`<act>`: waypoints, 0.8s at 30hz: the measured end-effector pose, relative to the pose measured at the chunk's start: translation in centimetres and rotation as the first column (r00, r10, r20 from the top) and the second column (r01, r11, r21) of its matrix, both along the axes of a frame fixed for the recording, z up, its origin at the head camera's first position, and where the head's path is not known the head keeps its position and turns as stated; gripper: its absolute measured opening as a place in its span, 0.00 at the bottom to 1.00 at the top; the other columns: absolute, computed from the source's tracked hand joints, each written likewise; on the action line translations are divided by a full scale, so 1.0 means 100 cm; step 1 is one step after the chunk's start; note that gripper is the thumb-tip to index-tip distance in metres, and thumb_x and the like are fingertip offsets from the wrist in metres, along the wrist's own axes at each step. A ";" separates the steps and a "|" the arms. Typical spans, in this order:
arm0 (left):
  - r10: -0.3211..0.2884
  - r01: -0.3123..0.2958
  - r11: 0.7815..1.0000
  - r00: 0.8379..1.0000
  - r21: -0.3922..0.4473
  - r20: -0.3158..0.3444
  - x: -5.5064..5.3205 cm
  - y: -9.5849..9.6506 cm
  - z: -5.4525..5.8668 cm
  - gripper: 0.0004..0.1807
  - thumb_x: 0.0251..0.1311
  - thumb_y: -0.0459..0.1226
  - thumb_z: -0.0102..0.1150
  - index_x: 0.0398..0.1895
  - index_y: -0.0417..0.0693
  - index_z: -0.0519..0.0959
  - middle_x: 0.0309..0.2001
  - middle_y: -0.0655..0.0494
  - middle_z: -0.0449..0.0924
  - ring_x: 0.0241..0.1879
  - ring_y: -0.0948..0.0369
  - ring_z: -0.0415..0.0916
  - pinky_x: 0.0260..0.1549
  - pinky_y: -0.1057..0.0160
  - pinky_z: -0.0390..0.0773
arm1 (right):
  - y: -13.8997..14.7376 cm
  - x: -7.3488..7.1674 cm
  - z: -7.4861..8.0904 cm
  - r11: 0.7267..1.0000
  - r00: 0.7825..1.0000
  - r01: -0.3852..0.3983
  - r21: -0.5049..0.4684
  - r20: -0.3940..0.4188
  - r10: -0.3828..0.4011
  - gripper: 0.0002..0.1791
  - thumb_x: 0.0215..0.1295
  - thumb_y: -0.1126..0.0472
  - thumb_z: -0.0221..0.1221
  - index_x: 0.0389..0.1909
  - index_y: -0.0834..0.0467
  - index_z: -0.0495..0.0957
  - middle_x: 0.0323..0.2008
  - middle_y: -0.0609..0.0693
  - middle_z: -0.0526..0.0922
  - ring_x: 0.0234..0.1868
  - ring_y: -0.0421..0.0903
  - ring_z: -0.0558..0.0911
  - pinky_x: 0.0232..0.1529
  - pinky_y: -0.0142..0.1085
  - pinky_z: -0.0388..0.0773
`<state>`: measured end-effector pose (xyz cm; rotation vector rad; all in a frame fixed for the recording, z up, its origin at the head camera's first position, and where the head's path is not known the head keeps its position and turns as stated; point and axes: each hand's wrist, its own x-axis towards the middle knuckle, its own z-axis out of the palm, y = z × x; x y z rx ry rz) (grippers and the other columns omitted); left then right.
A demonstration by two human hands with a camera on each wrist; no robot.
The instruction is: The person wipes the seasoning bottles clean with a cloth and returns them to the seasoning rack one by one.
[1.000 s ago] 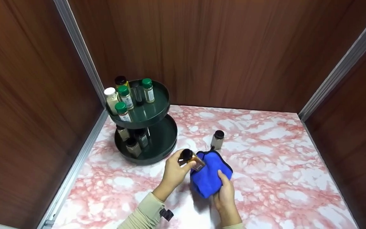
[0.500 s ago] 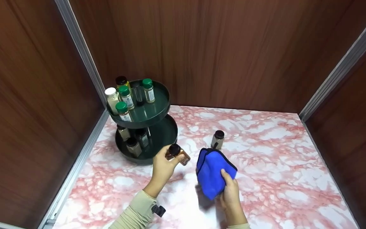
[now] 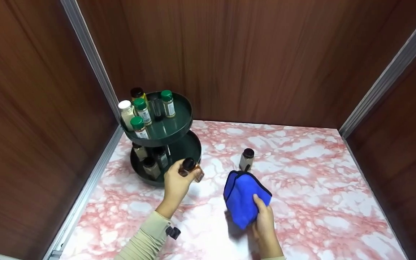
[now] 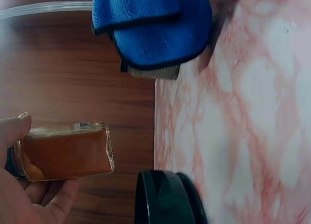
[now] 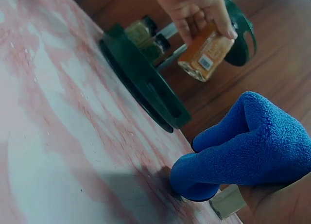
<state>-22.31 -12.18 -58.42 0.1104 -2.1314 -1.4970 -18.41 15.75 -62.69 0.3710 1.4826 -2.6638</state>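
Observation:
My left hand grips a spice jar with a dark cap and orange-brown contents, tilted in the air before the rack's lower tier. In the right wrist view a barcode shows on the jar's label. My right hand holds a folded blue cloth with black edging, thumb on top, over the table. Just behind the cloth a dark-capped jar with pale contents stands on the table, its lower part overlapped by the cloth's tip. The two-tier dark green rack stands left of both hands.
On the upper tier stand several bottles, among them a white-capped bottle and a green-capped bottle. Dark-capped jars stand on the lower tier. Wood panels enclose the pink marbled table at the back and sides.
My left hand has carried the jar away from the cloth, leftward and slightly back to the rack's lower tier. My right hand has shifted a little right with the cloth.

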 end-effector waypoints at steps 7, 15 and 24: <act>0.048 -0.049 0.998 0.999 -0.033 -0.024 -0.011 -0.011 0.002 0.25 0.46 0.45 0.83 0.47 0.46 0.85 0.38 0.53 0.87 0.34 0.60 0.83 0.35 0.60 0.83 | 0.001 0.002 0.000 1.000 1.000 0.003 0.009 0.008 -0.003 0.14 0.78 0.55 0.54 0.52 0.62 0.77 0.40 0.50 0.89 0.42 0.45 0.88 0.49 0.38 0.84; 0.115 -0.117 0.991 0.993 -0.069 -0.027 -0.021 -0.021 -0.001 0.24 0.46 0.43 0.83 0.46 0.45 0.85 0.33 0.54 0.88 0.33 0.59 0.83 0.35 0.58 0.83 | 0.001 0.003 -0.002 1.000 1.000 0.010 -0.017 0.008 -0.010 0.13 0.78 0.56 0.52 0.53 0.61 0.76 0.40 0.50 0.89 0.43 0.45 0.88 0.49 0.39 0.84; 0.159 -0.157 0.983 0.987 -0.090 0.017 -0.034 -0.029 -0.005 0.24 0.47 0.45 0.82 0.47 0.46 0.86 0.35 0.52 0.88 0.35 0.55 0.84 0.39 0.53 0.82 | 0.001 0.003 -0.002 1.000 1.000 0.014 -0.014 0.006 -0.014 0.11 0.78 0.57 0.53 0.49 0.59 0.78 0.39 0.50 0.89 0.42 0.45 0.88 0.49 0.38 0.84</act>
